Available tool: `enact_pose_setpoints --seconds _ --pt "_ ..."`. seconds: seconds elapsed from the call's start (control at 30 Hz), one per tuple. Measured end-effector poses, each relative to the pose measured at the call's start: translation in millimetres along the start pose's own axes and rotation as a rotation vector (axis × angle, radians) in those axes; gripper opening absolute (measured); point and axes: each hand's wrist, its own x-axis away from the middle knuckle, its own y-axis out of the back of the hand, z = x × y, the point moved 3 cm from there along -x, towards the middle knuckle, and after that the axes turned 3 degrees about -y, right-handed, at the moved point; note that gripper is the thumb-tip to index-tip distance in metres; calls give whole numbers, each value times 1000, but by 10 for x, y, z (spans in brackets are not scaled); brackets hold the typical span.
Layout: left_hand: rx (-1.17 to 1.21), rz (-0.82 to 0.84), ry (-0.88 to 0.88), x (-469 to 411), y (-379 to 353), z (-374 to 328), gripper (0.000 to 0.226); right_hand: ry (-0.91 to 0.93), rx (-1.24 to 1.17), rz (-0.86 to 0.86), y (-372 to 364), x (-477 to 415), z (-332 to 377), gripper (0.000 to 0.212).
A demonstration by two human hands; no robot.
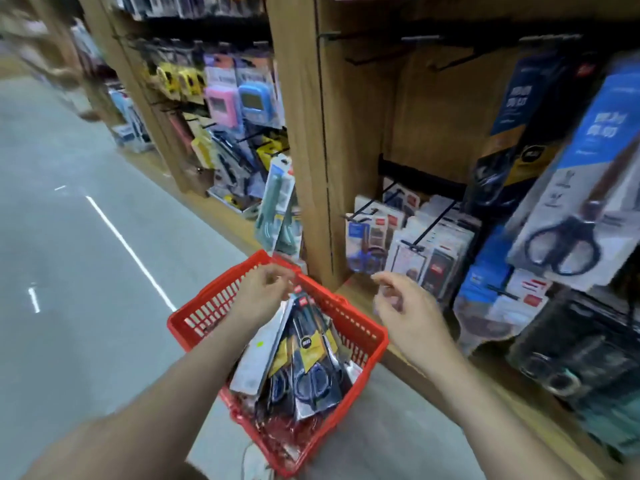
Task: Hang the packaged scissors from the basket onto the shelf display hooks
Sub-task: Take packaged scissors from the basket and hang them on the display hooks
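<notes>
Head view. Left hand (261, 289) fingers (280, 284): pinching the top edge of the packaged scissors (308, 362), a fanned bundle with its lower ends inside the red basket (367, 327) at 6 o'clock. Right hand (401, 303) fingers: loosely curled, holding nothing, at 3 o'clock of the bundle. Wooden shelf (301, 133) at 12 o'clock; bare display hooks (450, 60) at 1 o'clock; hung scissor packs (571, 216) at 3 o'clock.

A red basket (194, 317) sits on the grey floor (69, 237). Above its far rim, the left hand (263, 289) pinches the tops of a bunch of scissors packs (308, 358) that hang down into the basket. Just right of the basket, the right hand (401, 306) hovers with loosely curled fingers, holding nothing. Beyond the basket stands a wooden shelf (301, 133), with black hooks (422, 39) high above and a hanging scissors pack (571, 216) up to the right.
</notes>
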Motion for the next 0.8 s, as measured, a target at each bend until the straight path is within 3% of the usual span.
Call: enact_pose_setpoints --seconds 0.17,0.3,0.43,0.57,0.67,0.8 --pt "-362 177 289 223 -67 1064 15 -196 4 308 -842 -90 -238 36" --pt "-392 158 446 398 -198 1672 66 -306 53 486 -1394 -108 -519 44" --pt "-484 143 465 337 -262 1970 77 -395 53 598 -1746 -56 -634 59" --pt "-687 255 468 226 -402 2122 95 -415 148 626 -1922 -9 -703 62" --pt "-770 239 434 185 -457 2070 93 -392 151 624 -1944 -35 -750 57" --pt "-806 139 298 63 -358 2118 59 -378 152 671 -1929 -15 -809 58"
